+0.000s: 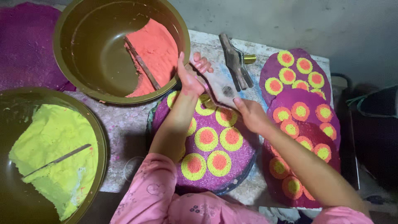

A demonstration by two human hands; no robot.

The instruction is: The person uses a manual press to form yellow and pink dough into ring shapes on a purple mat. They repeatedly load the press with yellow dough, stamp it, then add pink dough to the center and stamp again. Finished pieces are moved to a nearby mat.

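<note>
My left hand [190, 74] and my right hand [251, 114] both grip a flat grey metal tool [219, 89], one at each end, held over the far edge of a round purple disc [232, 159]. The disc carries several yellow rings with orange centres. My left hand sits close to the rim of the bowl of orange paste [155, 52].
A big olive bowl [66, 62] holds the orange paste and a metal scraper [143, 64]. A second bowl at the left holds yellow-green paste [54, 153] with a blade. Finished purple discs [302, 103] overlap at the right. A dark metal tool [234, 62] lies behind.
</note>
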